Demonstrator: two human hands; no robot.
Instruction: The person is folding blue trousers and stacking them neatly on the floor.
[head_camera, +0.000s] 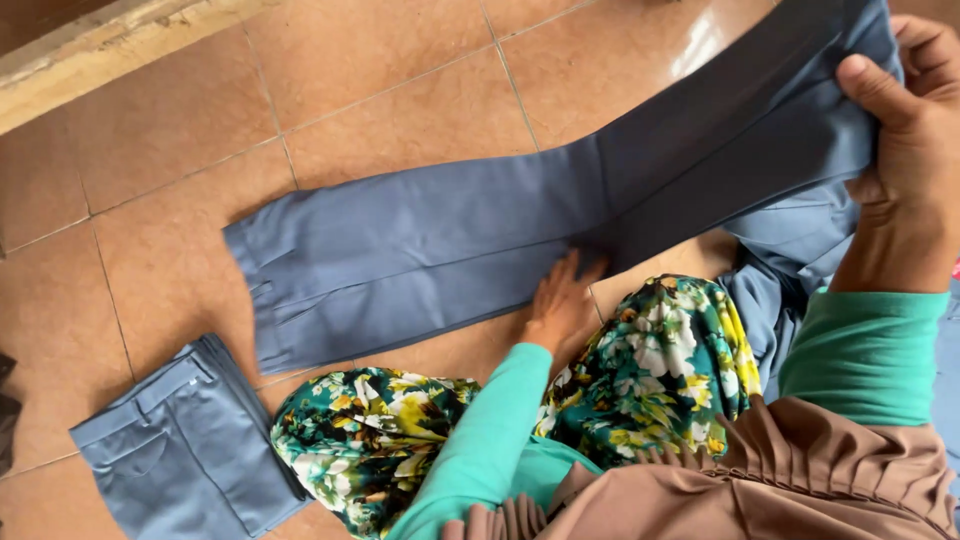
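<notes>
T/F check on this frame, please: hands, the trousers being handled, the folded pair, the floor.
1. The left hand presses flat on the grey-blue trousers spread on the floor. True.
2. The right hand rests empty on the tiles. False: it grips the raised end of the trousers, thumb over the fabric.
3. A folded pair of trousers of like colour lies apart from the spread pair, on the tiled floor. True.
4. The spread trousers are bright red. False: they are grey-blue.
5. The floor is covered in carpet. False: it is orange-brown tile with visible grout lines.
</notes>
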